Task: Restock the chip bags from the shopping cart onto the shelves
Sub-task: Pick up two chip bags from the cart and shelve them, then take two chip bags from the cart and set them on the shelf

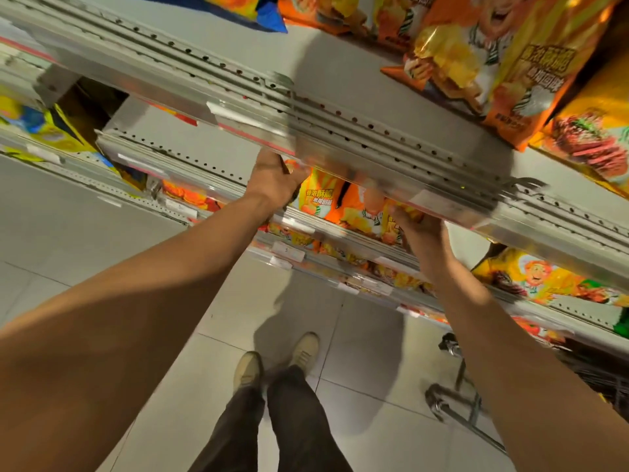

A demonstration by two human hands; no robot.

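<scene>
Both my arms reach forward under the front rail of a grey shelf. My left hand grips the left edge of an orange chip bag standing on the shelf below that rail. My right hand holds the right side of an orange bag beside it; its fingertips are hidden behind the rail. Whether the two hands hold one bag or two neighbouring bags I cannot tell. A large orange chip bag lies on the upper shelf at the right.
More chip bags fill lower shelves at the right and yellow ones at the left. The metal frame of the shopping cart shows at the lower right. My feet stand on the tiled floor.
</scene>
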